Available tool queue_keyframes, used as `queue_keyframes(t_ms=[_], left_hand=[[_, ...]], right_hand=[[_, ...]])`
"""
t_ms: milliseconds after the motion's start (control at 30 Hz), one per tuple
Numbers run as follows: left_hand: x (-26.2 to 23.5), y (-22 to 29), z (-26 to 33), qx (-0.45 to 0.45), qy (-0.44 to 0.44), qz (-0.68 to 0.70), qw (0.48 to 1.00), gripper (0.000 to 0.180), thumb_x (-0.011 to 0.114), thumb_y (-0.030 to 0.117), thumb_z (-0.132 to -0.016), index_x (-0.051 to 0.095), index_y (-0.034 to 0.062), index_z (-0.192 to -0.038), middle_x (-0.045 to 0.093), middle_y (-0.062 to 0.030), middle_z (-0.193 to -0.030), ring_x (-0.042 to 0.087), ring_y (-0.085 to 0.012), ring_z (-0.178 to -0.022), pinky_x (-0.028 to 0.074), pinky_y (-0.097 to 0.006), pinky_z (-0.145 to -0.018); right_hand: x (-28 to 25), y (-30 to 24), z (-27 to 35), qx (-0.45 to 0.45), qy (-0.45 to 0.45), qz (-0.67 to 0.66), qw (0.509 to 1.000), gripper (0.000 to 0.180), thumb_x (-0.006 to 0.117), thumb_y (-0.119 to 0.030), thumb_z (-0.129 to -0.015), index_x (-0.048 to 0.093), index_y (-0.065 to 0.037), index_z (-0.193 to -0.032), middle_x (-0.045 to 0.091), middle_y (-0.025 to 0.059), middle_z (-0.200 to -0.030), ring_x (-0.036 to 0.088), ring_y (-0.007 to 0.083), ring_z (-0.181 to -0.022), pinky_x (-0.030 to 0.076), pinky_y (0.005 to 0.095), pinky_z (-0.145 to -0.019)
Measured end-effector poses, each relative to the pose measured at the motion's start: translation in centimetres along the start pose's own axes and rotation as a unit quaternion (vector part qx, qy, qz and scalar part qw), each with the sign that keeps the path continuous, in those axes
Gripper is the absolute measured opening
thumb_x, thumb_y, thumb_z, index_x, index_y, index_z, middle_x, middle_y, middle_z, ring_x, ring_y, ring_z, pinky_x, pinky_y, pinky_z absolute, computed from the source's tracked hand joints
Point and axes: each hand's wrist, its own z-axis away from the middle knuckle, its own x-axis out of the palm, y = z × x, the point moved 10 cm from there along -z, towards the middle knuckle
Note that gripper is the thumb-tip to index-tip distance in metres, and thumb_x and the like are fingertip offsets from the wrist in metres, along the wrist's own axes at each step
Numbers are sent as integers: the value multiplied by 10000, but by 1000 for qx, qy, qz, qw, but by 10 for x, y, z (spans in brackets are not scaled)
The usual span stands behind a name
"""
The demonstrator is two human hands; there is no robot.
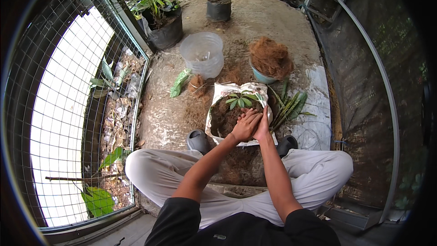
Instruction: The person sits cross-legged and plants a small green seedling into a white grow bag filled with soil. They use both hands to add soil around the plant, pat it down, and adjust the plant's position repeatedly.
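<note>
A small green leafy seedling (241,99) stands upright in dark soil (223,117) inside a white sack (210,125) with a rolled-down rim. Over the near right part of that soil, my two hands press together, just on the near side of the seedling. My left hand (246,126) lies against the palm of my right with its fingers close together. Next to the sack's right rim, my right hand (263,127) has its thumb pointing up and its other fingers folded around the left. Whatever lies between the palms is hidden.
Beyond the sack stand a clear plastic tub (201,54) and a light-blue pot (264,76) heaped with brown coir fibre (271,58). Cut long leaves (291,108) lie to the right. Potted plants (218,9) stand farther back. Wire mesh (68,109) bounds the left, dark netting (373,95) the right.
</note>
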Motion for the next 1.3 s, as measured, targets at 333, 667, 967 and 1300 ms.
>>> queue_keyframes(t_ms=[333,667,967,1300], left_hand=[[-9,10,-17,-86,48,67,993,548,430,107,-869,304,36,-1397,323,-213,-1426,356,-379,-1289,237,-430,-1094],[-3,11,-3,-45,31,20,998,578,509,73,-763,419,69,-1334,345,-162,-1424,298,-341,-1341,228,-433,-1107],[7,-5,-5,-83,39,112,989,570,465,32,-759,394,13,-1325,374,-189,-1394,309,-366,-1328,228,-453,-1105],[-45,-37,0,-410,282,51,866,528,461,295,-911,361,-20,-1322,403,-266,-1327,306,-363,-1316,180,-436,-1098]], right_hand=[[-18,-1,-7,-3,28,-13,1000,715,348,-647,-887,547,-3,-1125,608,157,-952,572,322,-939,432,458,-926],[-35,13,-7,17,50,-21,998,664,362,-607,-904,532,-15,-1153,608,161,-986,572,321,-959,432,457,-933],[-106,20,-35,26,87,-34,995,614,377,-570,-920,517,-29,-1174,611,175,-1034,576,321,-989,433,455,-943],[-56,-28,-22,-146,121,197,962,275,468,-226,-932,576,-62,-1124,592,75,-1074,562,193,-962,443,328,-885]])
